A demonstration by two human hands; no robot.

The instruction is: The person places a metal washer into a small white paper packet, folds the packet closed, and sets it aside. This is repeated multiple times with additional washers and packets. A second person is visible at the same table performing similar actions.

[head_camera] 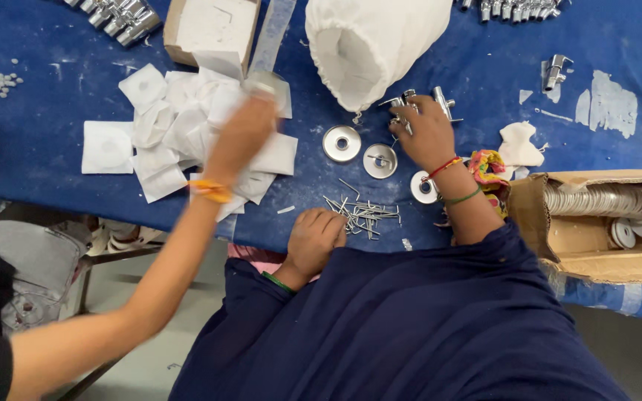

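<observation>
- It was a small assembly workshop.
- The blue table (53, 111) was scratched and dusty.
- Metal taps (120, 15), round metal discs (342, 142), small pins (362, 214) and cardboard boxes (603, 256) lay on it.

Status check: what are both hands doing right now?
Right hand gripping chrome fitting. Left hand fisted beside metal pins. Co-worker's arm reaching over white pouches.

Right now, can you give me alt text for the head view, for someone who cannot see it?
On a blue work table, the person's right hand grips a chrome tap fitting beside round metal discs, while the left hand rests fisted by a pile of thin metal pins. A co-worker's arm reaches over white paper pouches.
</observation>
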